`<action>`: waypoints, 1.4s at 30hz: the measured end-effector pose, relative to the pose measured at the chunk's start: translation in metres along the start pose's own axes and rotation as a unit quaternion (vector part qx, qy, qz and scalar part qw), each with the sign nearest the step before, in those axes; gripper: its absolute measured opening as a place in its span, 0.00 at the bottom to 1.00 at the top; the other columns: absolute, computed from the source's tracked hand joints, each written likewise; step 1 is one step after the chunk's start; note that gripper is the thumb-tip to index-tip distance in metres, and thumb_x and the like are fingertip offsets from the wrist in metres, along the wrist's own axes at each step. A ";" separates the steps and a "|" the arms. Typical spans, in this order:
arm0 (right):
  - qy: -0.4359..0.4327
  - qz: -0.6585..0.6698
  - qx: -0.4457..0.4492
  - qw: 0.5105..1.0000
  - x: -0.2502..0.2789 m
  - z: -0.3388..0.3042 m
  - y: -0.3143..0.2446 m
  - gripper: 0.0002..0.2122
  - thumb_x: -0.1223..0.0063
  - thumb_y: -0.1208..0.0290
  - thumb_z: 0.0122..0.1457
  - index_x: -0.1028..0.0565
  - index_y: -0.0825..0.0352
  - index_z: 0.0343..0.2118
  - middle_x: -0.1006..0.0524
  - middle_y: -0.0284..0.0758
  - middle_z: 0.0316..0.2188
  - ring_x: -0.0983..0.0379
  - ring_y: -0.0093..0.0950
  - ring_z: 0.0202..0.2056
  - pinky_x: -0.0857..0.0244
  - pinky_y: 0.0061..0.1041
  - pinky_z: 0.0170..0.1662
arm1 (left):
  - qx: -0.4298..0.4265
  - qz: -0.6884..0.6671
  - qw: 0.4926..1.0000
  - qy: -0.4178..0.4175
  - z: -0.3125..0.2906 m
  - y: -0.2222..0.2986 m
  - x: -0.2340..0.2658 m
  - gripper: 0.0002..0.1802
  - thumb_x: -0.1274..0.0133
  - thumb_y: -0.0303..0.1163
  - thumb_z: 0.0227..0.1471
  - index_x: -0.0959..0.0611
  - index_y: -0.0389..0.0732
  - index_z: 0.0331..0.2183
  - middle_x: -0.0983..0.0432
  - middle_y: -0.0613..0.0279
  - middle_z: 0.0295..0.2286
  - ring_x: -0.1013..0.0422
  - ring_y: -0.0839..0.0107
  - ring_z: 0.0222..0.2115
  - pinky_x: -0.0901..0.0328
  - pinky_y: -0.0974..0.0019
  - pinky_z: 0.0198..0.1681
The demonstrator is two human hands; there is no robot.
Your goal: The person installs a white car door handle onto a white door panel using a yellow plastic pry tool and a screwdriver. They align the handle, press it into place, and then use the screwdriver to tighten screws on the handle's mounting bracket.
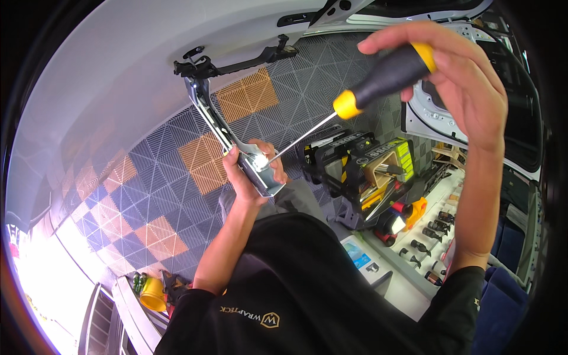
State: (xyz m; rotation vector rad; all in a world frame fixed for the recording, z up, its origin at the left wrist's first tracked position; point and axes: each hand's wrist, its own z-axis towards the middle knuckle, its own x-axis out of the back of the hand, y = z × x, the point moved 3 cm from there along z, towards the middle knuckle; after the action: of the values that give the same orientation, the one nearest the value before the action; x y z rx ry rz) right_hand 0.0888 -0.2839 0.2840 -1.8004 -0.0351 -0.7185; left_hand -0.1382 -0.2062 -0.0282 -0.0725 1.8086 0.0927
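My left hand [244, 180] is wrapped around the wide lower end of a long, shiny, hollow car part [214, 118], with the thumb on one side and fingers on the other. Its narrow end reaches up to a black bracket [242, 66]; I cannot tell whether the two are joined. Raised at the upper right, my right hand [467, 89] grips the black and yellow handle of a screwdriver [384, 80]. The thin shaft slants down left, its tip at the bright, glaring opening of the part beside my left fingers. Glare hides the exact contact.
A pale car body panel [106, 77] curves along the left and top. Below lies a grey and tan tiled floor [242, 97]. Right of my lap stands an open black tool carrier [349, 154], beside a white tray [423, 236] of small black tools. A yellow bucket [153, 294] sits at lower left.
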 end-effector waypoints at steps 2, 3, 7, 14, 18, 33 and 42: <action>-0.031 -0.091 0.039 0.995 -0.004 -0.003 -0.014 0.25 0.65 0.60 0.70 0.24 0.79 0.53 0.21 0.51 0.48 0.24 0.27 0.37 0.30 0.27 0.39 | 0.001 0.012 1.000 -0.011 0.000 0.000 -0.001 0.36 0.55 0.63 0.61 0.23 0.34 0.40 0.27 0.53 0.26 0.27 0.58 0.19 0.29 0.53 0.22; -0.030 -0.154 0.047 0.986 -0.007 -0.004 -0.021 0.23 0.62 0.62 0.70 0.24 0.78 0.53 0.20 0.49 0.45 0.24 0.27 0.35 0.30 0.28 0.38 | 0.005 0.005 1.000 0.004 -0.001 0.000 0.000 0.36 0.55 0.64 0.61 0.22 0.35 0.39 0.27 0.54 0.26 0.26 0.58 0.19 0.28 0.53 0.21; -0.029 -0.387 0.001 0.922 -0.013 -0.010 -0.041 0.20 0.57 0.65 0.68 0.23 0.76 0.52 0.20 0.43 0.40 0.26 0.25 0.29 0.30 0.28 0.36 | 0.021 -0.023 0.999 0.018 -0.002 -0.001 0.002 0.36 0.54 0.65 0.60 0.22 0.35 0.36 0.27 0.54 0.25 0.24 0.57 0.19 0.26 0.54 0.21; -0.041 -0.390 -0.002 0.920 -0.014 -0.006 -0.047 0.17 0.54 0.67 0.68 0.24 0.76 0.51 0.21 0.40 0.38 0.26 0.23 0.29 0.29 0.24 0.36 | 0.030 -0.039 0.998 -0.030 -0.001 0.000 0.006 0.36 0.54 0.64 0.61 0.23 0.34 0.41 0.25 0.52 0.28 0.25 0.55 0.22 0.27 0.52 0.24; -0.037 -0.380 0.000 0.924 -0.018 -0.003 -0.048 0.16 0.52 0.69 0.68 0.24 0.76 0.51 0.22 0.39 0.37 0.26 0.21 0.30 0.29 0.22 0.36 | 0.029 -0.051 0.998 -0.025 -0.001 0.000 0.004 0.37 0.53 0.65 0.60 0.23 0.34 0.40 0.25 0.52 0.28 0.24 0.54 0.22 0.26 0.52 0.24; 0.140 -0.143 0.017 0.980 -0.049 0.011 -0.043 0.12 0.46 0.74 0.68 0.25 0.77 0.49 0.24 0.33 0.32 0.27 0.17 0.31 0.28 0.15 0.37 | 0.021 -0.048 0.998 -0.032 0.001 -0.003 -0.002 0.38 0.56 0.65 0.61 0.22 0.33 0.41 0.24 0.52 0.28 0.23 0.55 0.21 0.25 0.51 0.23; 0.200 -0.037 0.010 0.979 -0.032 0.011 0.004 0.11 0.45 0.75 0.69 0.25 0.75 0.50 0.22 0.34 0.34 0.21 0.22 0.36 0.24 0.18 0.42 | 0.029 -0.036 0.997 -0.057 0.001 -0.003 -0.002 0.37 0.57 0.65 0.61 0.23 0.36 0.44 0.25 0.51 0.28 0.26 0.57 0.22 0.29 0.52 0.25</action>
State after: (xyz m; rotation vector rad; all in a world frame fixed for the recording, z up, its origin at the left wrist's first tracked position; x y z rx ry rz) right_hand 0.0689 -0.2653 0.2635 -1.6126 0.1587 -1.1168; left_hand -0.1367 -0.2090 -0.0265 -0.0889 1.6927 -0.0064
